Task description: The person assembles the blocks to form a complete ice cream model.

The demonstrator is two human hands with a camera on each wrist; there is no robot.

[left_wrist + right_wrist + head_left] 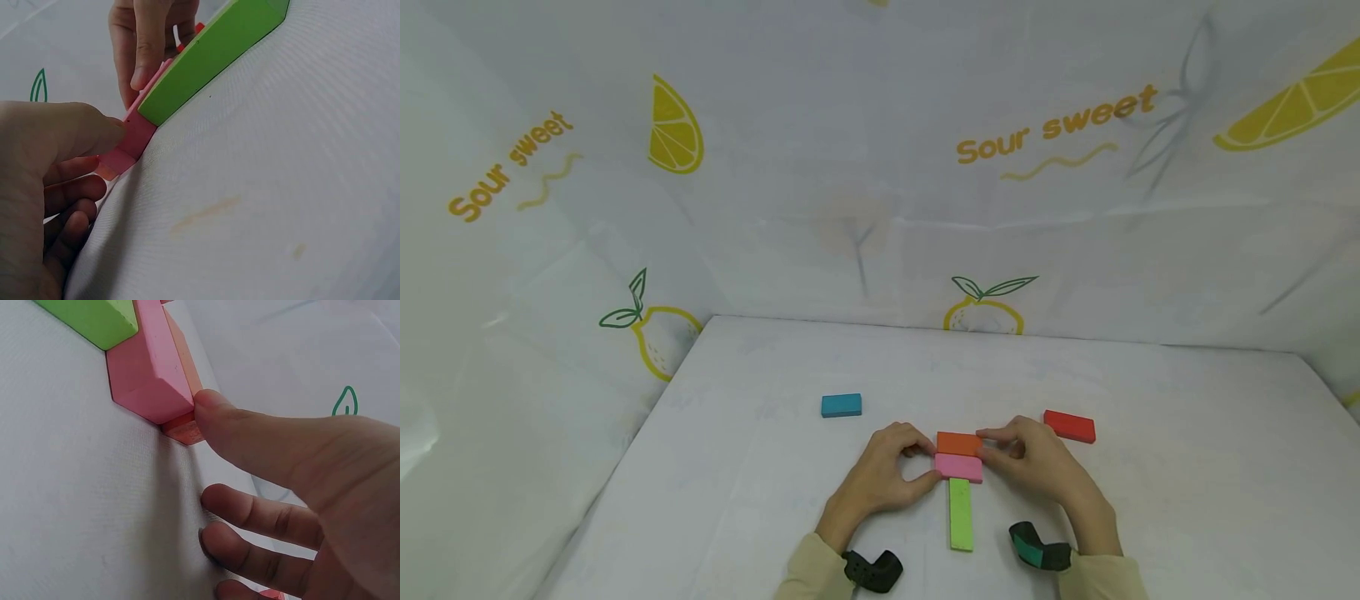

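Observation:
In the head view, an orange block lies against the far side of a pink block. A light green block runs toward me from the pink block's near side. My left hand grips the pink block's left end; its thumb touches the near corner and its index finger reaches the seam with the orange block. At the other side my right hand pinches the orange block's right end between thumb and index finger. The right wrist view shows the right thumb against the orange block.
A blue block lies farther back on the left. Just beyond my right hand is a red block. White cloth covers the table, and a lemon-printed sheet hangs behind it.

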